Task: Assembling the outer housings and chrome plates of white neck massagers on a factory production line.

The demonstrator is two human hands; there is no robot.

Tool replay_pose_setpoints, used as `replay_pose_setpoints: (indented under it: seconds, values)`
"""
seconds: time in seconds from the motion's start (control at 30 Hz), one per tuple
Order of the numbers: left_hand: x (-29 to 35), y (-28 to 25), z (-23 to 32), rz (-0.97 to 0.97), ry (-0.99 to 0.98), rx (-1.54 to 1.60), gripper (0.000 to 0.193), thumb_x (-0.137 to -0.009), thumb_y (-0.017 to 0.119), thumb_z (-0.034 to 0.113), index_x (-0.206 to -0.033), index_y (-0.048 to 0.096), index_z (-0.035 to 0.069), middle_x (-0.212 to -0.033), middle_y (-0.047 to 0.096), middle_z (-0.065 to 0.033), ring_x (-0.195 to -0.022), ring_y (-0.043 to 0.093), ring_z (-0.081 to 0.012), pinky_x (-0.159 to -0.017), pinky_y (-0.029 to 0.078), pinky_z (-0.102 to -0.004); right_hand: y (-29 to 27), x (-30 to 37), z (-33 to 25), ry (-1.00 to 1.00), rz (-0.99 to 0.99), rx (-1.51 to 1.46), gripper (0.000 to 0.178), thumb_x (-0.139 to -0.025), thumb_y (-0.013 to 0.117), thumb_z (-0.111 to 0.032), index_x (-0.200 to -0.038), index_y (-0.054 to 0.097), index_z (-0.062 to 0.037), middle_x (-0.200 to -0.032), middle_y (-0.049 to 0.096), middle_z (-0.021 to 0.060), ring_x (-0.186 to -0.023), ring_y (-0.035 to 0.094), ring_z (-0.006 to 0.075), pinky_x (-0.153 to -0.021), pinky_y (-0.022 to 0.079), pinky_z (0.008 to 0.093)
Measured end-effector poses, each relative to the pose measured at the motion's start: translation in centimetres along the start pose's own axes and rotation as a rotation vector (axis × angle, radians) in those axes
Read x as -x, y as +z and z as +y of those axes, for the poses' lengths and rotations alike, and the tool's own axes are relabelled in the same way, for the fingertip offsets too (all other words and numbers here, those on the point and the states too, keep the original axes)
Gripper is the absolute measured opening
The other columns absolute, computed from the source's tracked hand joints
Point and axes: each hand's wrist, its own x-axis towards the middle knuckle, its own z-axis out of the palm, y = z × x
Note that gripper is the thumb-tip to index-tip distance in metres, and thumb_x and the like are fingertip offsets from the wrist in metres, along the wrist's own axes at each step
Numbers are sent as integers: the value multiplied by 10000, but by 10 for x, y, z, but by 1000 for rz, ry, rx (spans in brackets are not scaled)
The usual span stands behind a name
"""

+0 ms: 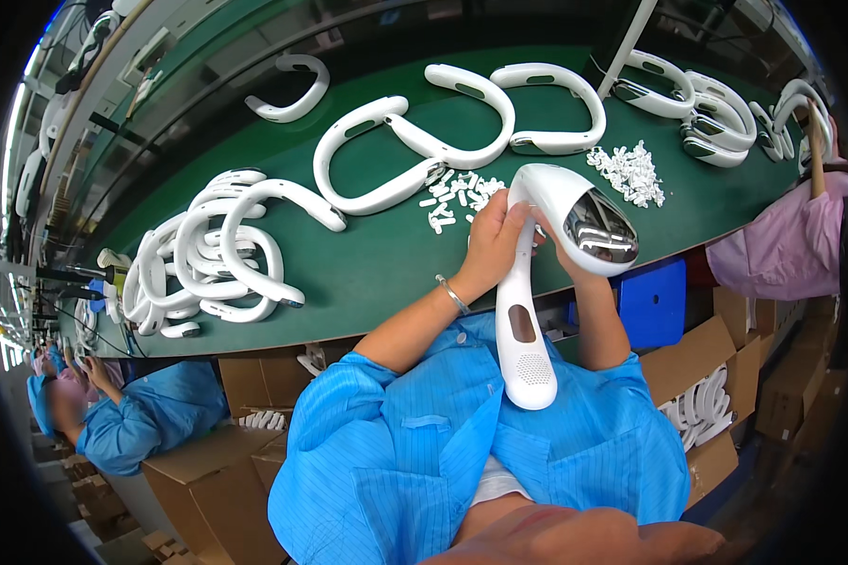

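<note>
A: Where was the device point(522, 294)?

B: In hand, out over the bench's point(367, 292) front edge. The left hand point(492, 247) had its fingers wrapped around the stem near the bend. The right hand point(567, 266) was partly hidden behind the device, so its grip could not be told.

A: What could have gone wrong?

B: A drop, most likely. The lower end hung past the front edge, before the shirt point(386, 443), so a slip of the left fingers could have sent it off the bench. The dark panel point(601, 226) looked glossy, and a knock might have marked it.

A: And the pieces point(481, 193)?

B: One pile lay loose just beyond the left hand; a careless sweep could have scattered it.

A: The stacked bands point(230, 247)?

B: They overlapped toward the bench's left end, near the front edge; a bump might have slid some over.
</note>
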Motion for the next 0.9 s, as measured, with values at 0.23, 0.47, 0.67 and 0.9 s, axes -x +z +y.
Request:
replay_pose_setpoints:
  seconds: [0.23, 0.47, 0.67, 0.9]
  values:
    - [-15, -13, -14, 12, -327, 138, 209, -937, 471, 193, -1019, 510, 4, -786, 604, -76, -594, 612, -131, -486, 510, -263, 27, -30, -12, 210, -13, -377, 260, -811, 601, -4, -1069, 620, 23, -932, 665, 72, -767, 606, 101, -601, 488, 229]
    - [7, -35, -7, -44, -674, 504, 364, -865, 559, 40, -1191, 408, -21, -1006, 589, -190, -810, 648, -262, -697, 572, -356, 15, -38, -19, 199, -87, -187, 301, -828, 579, -2, -1128, 605, 13, -1003, 674, 96, -812, 631, 114, -659, 501, 240]
    - [16, -64, -6, 36, -614, 423, 340, -958, 468, 183, -1248, 362, 41, -943, 609, -166, -731, 657, -244, -609, 568, -342, -9, -43, -4, -403, -331, 668, 212, -685, 636, 13, -890, 645, -41, -880, 599, 117, -857, 575, 312, -770, 476, 391]
    - [15, -72, 7, -20, -627, 82, 380, -900, 478, 91, -1236, 335, -14, -891, 598, -135, -642, 629, -202, -541, 542, -287, -2, -43, 16, -122, -435, 463, 203, -697, 656, 0, -898, 643, -27, -769, 604, 93, -692, 597, 226, -646, 488, 324]
